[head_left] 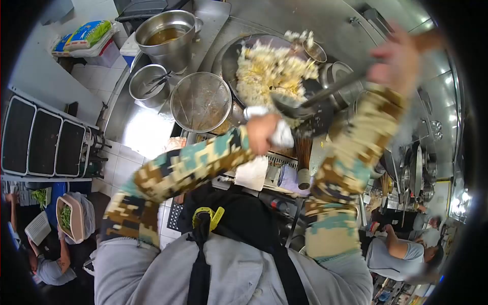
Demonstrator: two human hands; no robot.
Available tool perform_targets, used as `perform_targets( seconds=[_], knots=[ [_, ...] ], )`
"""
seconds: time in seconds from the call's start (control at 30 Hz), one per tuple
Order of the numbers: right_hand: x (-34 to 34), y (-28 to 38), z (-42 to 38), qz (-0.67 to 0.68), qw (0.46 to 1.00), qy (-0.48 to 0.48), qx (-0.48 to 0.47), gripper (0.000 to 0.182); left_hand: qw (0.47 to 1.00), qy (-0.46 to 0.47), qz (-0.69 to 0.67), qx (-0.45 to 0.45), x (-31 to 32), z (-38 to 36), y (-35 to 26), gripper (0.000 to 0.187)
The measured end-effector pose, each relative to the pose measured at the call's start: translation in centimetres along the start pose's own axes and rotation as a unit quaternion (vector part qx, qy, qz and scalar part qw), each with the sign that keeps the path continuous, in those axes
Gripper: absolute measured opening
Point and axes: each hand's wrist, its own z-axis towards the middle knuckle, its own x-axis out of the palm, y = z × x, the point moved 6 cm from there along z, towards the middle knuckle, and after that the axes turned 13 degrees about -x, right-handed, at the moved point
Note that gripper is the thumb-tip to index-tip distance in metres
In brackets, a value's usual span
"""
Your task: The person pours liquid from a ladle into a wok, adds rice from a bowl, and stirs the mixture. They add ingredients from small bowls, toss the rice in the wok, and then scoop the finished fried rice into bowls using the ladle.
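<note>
Your left hand [262,133] clenches the cloth-wrapped wok handle [278,133] at the stove's near edge, while your right hand [399,61], farther off, grips the ladle [305,101], whose long shaft slants down-left into the rice [269,68].

Shiny steel counter [137,127], big pot of brown liquid [166,35] far, small pot [148,84] left, strainer pot [201,101] near, wok [284,71] right

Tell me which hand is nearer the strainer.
Left. The left hand grips the wok handle just right of the strainer. The right hand is far across the wok, holding the ladle.
</note>
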Motion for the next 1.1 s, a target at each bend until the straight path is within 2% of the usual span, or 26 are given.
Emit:
perform_targets(
  seconds=[0.03, 0.07, 0.13, 0.17, 0.23, 0.3, 0.33, 0.4, 0.47, 0.5, 0.57, 0.63, 0.67, 0.73, 0.77, 0.8, 0.83, 0.9, 0.97, 1.03, 1.07, 1.1],
  knots=[
    [2.5, -0.1, -3.4, -0.028, 0.999, -0.041, 0.015, 0.013, 1.0, 0.018, -0.01, -0.005, 0.0, 1.9, -1.0, 0.026],
    [4.1, -2.9, -5.9, -0.055, 0.989, -0.115, 0.081, 0.015, 0.999, 0.038, -0.015, -0.008, 0.4, 3.4, -2.5, 0.026],
    [2.5, -7.3, -2.5, -0.023, 0.992, -0.117, 0.029, 0.019, 0.995, -0.061, 0.027, 0.081, 1.1, 1.1, -2.6, 0.023],
    [1.6, -6.1, -0.5, -0.016, 0.99, -0.106, 0.087, 0.018, 0.992, -0.094, 0.064, 0.052, 0.4, -0.7, -1.7, 0.025],
    [-0.9, -4.5, 4.8, 0.031, 0.997, -0.034, 0.061, 0.016, 0.979, -0.152, 0.137, -0.01, -0.7, -4.7, 0.1, 0.03],
    [-1.5, 0.7, 4.3, 0.091, 0.99, 0.052, 0.091, 0.013, 0.991, -0.093, 0.097, 0.021, 1.7, -6.7, -0.7, 0.034],
    [-0.8, 0.3, 2.7, 0.053, 0.996, 0.04, 0.067, 0.014, 0.982, -0.013, 0.179, 0.052, 3.6, -5.7, -2.9, 0.027],
    [2.4, -1.9, -1.5, 0.003, 1.0, -0.006, 0.02, 0.015, 0.93, 0.149, 0.306, 0.14, 7.4, -4.6, -7.1, 0.013],
    [4.5, -7.7, -3.9, -0.027, 0.995, -0.09, 0.013, 0.016, 0.994, 0.081, 0.044, 0.062, 6.2, -2.1, -6.2, 0.02],
    [3.9, -7.9, -3.0, -0.01, 0.995, -0.091, 0.038, 0.014, 0.999, 0.024, -0.011, 0.046, 3.6, 0.4, -3.3, 0.017],
    [1.5, -8.6, -0.4, 0.023, 0.991, -0.094, 0.088, 0.012, 1.0, -0.02, 0.003, 0.019, 0.4, 1.3, 0.0, 0.017],
    [0.6, -8.8, 0.5, 0.023, 0.992, -0.012, 0.126, 0.013, 0.982, -0.143, 0.089, 0.09, 1.7, -5.0, -1.8, 0.018],
    [0.5, -9.1, 0.3, 0.021, 0.988, 0.029, 0.149, 0.013, 0.989, -0.057, 0.099, 0.097, 0.2, -0.5, -0.8, 0.018],
    [1.7, -8.1, 0.0, 0.014, 0.992, 0.051, 0.117, 0.015, 0.985, -0.113, 0.114, 0.06, 1.6, 2.4, -4.9, 0.026],
    [2.9, -6.7, 0.5, 0.016, 0.994, 0.06, 0.096, 0.017, 0.989, -0.088, 0.099, 0.061, 2.3, 3.2, -6.2, 0.029],
    [3.0, -2.4, 1.2, 0.042, 0.997, 0.041, 0.041, 0.016, 0.993, -0.062, 0.084, 0.06, 3.1, 4.2, -7.4, 0.032],
    [2.6, 1.8, 1.0, 0.071, 0.997, 0.026, -0.014, 0.014, 0.99, -0.074, 0.087, 0.08, 3.6, 4.8, -8.3, 0.032],
    [2.3, 2.4, -2.0, 0.131, 0.988, -0.035, 0.076, 0.02, 0.984, -0.104, 0.093, 0.115, 3.9, 5.3, -9.6, 0.032],
    [2.3, -2.6, -2.7, 0.03, 0.996, -0.065, 0.061, 0.018, 0.985, -0.103, 0.093, 0.102, 4.3, 5.1, -10.2, 0.026],
    [3.8, -10.4, -3.2, -0.04, 0.998, -0.039, 0.039, 0.012, 0.982, -0.111, 0.105, 0.107, 4.8, 4.5, -9.5, 0.024],
    [5.4, -11.5, -2.9, 0.028, 0.997, -0.019, 0.072, 0.011, 0.977, -0.122, 0.114, 0.131, 4.7, 4.3, -9.8, 0.024],
    [6.5, -9.2, -1.8, 0.071, 0.996, -0.012, 0.05, 0.01, 0.971, -0.137, 0.122, 0.152, 4.2, 4.7, -10.2, 0.025]
  ],
)
